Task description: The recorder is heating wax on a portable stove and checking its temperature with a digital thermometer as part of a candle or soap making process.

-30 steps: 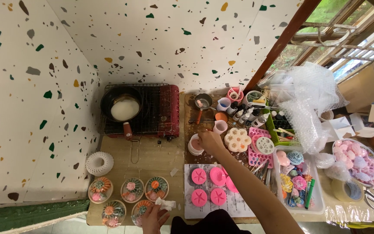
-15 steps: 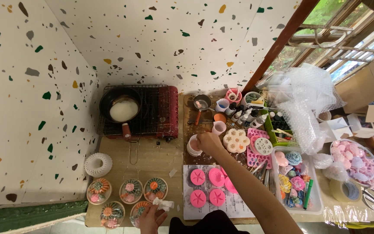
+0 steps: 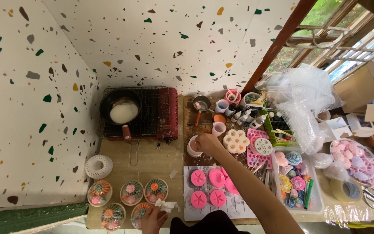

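My right hand (image 3: 208,143) reaches over the table, its fingers at the rim of a white cup of pink liquid (image 3: 193,147). Whether the fingers pinch something small I cannot tell. Below the forearm, several pink round moulds (image 3: 208,188) lie on a white sheet. My left hand (image 3: 152,219) sits at the table's near edge, closed on a crumpled white tissue (image 3: 166,205), beside round dishes with flower shapes (image 3: 131,192).
A red camping stove (image 3: 152,113) carries a black pan of white liquid (image 3: 122,108). Small cups, bottles and a little ladle (image 3: 201,105) crowd the back. A white flower mould (image 3: 236,140), pink tray (image 3: 260,147), clear tub of coloured pieces (image 3: 297,177) and bubble wrap (image 3: 308,104) fill the right.
My right hand has edged a little left, closer over the white cup. The left hand stays on the tissue. The view has shifted slightly.
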